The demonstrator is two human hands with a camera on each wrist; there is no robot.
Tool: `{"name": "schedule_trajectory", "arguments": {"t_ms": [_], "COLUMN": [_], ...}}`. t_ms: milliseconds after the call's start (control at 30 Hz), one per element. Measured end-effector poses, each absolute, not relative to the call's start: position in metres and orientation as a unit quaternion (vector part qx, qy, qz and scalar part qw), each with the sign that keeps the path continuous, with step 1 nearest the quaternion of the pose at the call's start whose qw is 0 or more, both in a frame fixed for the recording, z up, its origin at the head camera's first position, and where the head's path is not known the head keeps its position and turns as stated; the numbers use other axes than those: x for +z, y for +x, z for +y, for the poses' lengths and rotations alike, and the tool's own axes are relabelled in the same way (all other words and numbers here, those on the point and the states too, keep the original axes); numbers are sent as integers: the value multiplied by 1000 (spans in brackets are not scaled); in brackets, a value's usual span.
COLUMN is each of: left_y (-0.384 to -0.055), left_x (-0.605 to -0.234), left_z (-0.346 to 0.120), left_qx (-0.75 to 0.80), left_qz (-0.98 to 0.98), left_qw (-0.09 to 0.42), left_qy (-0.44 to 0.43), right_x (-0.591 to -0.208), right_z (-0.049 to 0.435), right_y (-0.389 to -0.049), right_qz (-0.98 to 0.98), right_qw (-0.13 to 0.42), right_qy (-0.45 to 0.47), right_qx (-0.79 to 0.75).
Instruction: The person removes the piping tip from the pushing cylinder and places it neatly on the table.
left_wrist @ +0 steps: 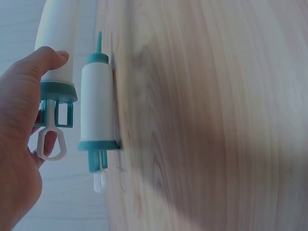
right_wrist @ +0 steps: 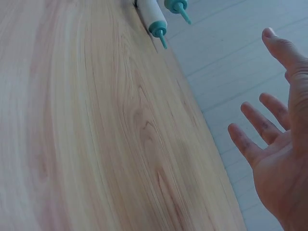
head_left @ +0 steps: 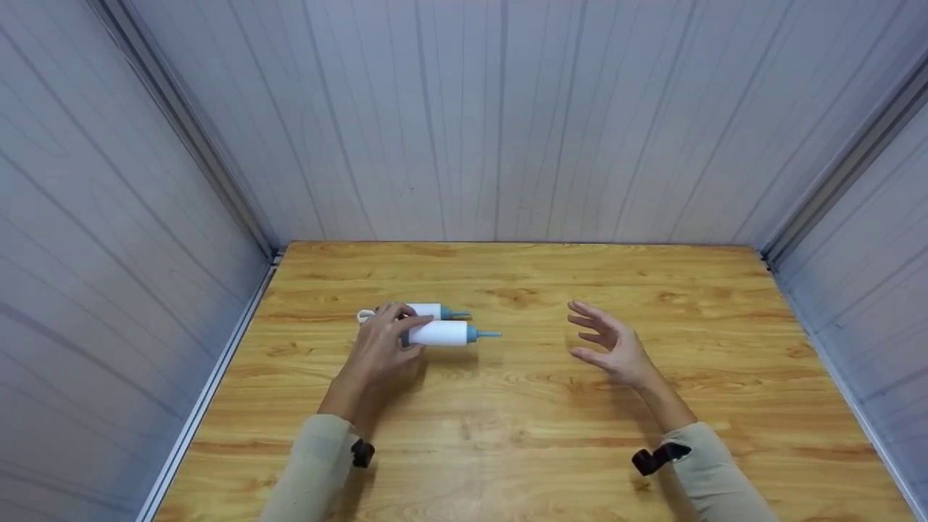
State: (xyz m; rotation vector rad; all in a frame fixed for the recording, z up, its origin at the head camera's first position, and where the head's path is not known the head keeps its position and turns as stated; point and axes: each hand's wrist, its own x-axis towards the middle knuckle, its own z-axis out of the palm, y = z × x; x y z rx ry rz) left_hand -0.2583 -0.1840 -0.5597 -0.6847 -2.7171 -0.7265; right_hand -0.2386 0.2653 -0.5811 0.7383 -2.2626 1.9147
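My left hand (head_left: 378, 346) grips a white syringe (head_left: 438, 333) with teal ends, raised off the table. Its thin teal nozzle points right in the head view. In the left wrist view the thumb lies across the white barrel, above a teal collar and a white ring handle (left_wrist: 52, 150). A second, similar syringe (left_wrist: 97, 103) lies on the table just behind it, partly hidden by the left hand in the head view. Off to the right, my right hand (head_left: 616, 354) hovers with fingers spread and holds nothing.
The wood-patterned table (head_left: 507, 449) ends at a pale panelled back wall (head_left: 500, 130). Similar walls stand on the left and right. A dark band with a small mount (head_left: 661, 458) is on the right wrist, another (head_left: 362, 453) on the left.
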Motion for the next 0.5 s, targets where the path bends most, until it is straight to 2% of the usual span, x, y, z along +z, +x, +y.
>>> {"name": "schedule_trajectory", "arguments": {"t_ms": [500], "left_y": [-260], "left_x": [-551], "left_z": [-163], "left_qx": [-232], "left_qz": [-924], "left_qw": [153], "left_qy": [-264], "right_x": [-581], "right_z": [244], "right_y": [-240], "right_qz": [-716], "right_qw": [34], "right_qy": [244], "right_qx": [653]}}
